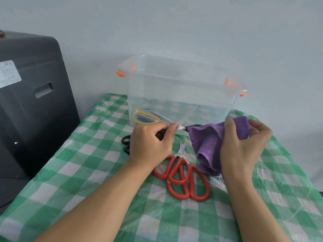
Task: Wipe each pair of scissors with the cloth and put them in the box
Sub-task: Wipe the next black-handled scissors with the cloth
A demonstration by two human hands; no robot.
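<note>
My left hand [150, 145] grips a pair of black scissors [126, 143]. Its handle loops stick out to the left of my fist, and its other end runs into the purple cloth [206, 142]. My right hand [243, 147] holds that bunched cloth around the scissors' end, so the blades are hidden. A clear plastic box [181, 95] with orange latches stands behind my hands. Yellow-handled scissors [145, 117] lie inside it at the left. Two red-handled scissors [183, 179] lie overlapping on the table just below my hands.
The green and white checked tablecloth [87, 172] covers the table. A large dark grey case [31, 102] stands against the table's left side. A plain pale wall rises behind the box.
</note>
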